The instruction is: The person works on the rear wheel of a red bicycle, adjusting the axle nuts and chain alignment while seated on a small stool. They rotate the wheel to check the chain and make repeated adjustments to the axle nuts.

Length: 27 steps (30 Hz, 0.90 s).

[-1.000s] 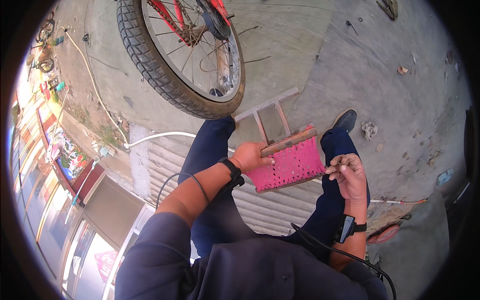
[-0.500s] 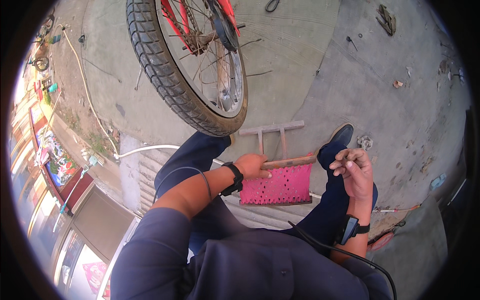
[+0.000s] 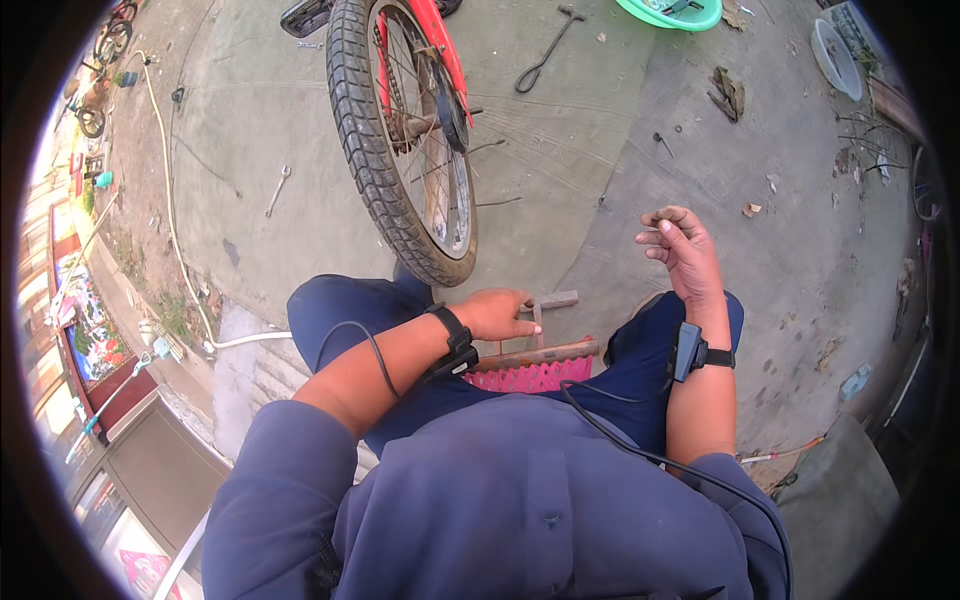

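My left hand (image 3: 494, 314) is off the low stool's bar, its thumb and forefinger apart and nothing visible between them. Below it is the stool's pink woven seat (image 3: 530, 376), mostly hidden by my shirt, with a reddish-brown bar (image 3: 545, 355) along its edge. A T-shaped leg piece (image 3: 557, 299) of the stool reaches forward past my fingers. My right hand (image 3: 688, 262) is raised over the ground beyond my right knee, fingers curled against the thumb; any small thing in the pinch is too small to name. Ahead on the left stands a bicycle wheel (image 3: 388, 170) with a knobbly tyre.
A spanner (image 3: 278, 191) lies left of the wheel. Farther off are a looped metal rod tool (image 3: 545, 52), a green basin (image 3: 676, 16) and a whitish basin (image 3: 835, 60). A bolt (image 3: 664, 144) and dry leaves (image 3: 727, 94) lie to the right. A pale hose (image 3: 172, 215) runs along the left.
My left hand has let go of the stool's bar. The stool has come closer under my body, and my knees are bent more. My right hand has moved forward, still pinched.
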### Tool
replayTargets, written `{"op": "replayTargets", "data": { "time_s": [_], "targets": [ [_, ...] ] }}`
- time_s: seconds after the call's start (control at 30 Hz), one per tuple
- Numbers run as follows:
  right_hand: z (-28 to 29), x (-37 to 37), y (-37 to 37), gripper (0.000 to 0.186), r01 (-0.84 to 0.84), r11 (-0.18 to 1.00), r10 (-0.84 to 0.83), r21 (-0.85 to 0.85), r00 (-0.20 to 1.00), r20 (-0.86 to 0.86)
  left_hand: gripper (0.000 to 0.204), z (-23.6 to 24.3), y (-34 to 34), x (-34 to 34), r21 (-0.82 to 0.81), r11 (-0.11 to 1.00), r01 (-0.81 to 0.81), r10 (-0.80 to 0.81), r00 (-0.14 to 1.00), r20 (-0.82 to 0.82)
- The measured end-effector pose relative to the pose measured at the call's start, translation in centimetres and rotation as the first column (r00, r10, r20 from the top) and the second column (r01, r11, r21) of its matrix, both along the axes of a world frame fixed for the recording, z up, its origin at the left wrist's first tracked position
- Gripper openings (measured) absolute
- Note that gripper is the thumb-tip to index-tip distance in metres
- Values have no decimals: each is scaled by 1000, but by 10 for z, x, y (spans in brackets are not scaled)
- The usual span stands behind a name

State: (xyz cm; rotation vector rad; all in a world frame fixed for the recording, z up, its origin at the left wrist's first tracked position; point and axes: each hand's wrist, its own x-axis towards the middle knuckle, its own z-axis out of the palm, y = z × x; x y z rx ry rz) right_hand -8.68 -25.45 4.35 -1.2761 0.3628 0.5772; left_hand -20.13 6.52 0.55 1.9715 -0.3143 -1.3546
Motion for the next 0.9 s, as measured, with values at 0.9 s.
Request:
{"op": "replayTargets", "data": {
  "time_s": [0.9],
  "targets": [
    [32, -60, 104, 26, -35, 989, 48, -141, 995, 88, 37, 71, 56, -36, -419, 590, -691, 757, 654, -13]
  ]
}}
